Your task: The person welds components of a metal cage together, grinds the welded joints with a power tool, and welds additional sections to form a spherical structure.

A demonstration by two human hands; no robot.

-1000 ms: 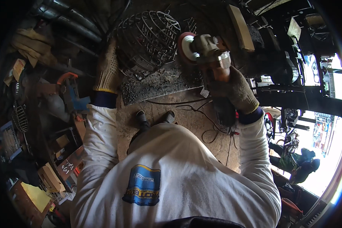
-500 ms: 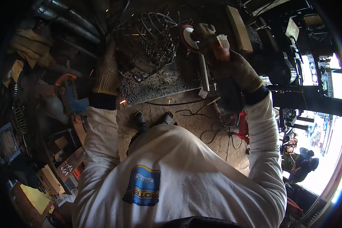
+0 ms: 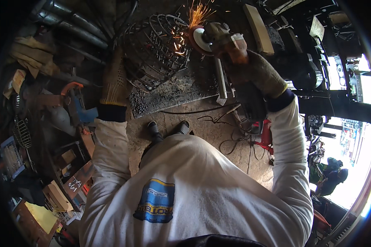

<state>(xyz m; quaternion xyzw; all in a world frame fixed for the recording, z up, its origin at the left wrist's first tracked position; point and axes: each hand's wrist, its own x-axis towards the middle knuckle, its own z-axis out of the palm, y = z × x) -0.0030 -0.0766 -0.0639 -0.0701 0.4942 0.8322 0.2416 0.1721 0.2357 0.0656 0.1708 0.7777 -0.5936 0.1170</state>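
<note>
My gloved right hand is closed round the body of an angle grinder. Its disc meets the right side of a rounded cage of bent metal rods, and orange sparks fly up from there. The grinder's dark rear end runs back below my hand. At the cage's left side, my gloved left hand grips its edge, with the fingertips partly lost in shadow. The cage rests on a dark, grit-strewn board.
Beside the grinder lies a metal bar. A long wooden block sits beyond it at right. Cables and a red object lie on the floor near my feet. An orange-and-blue clamp stands at left. Another person is far right.
The grinder has shifted slightly left toward the cage. A bright spray of sparks now rises from the disc, where only scattered sparks showed before. My left hand has stayed nearly in place.
</note>
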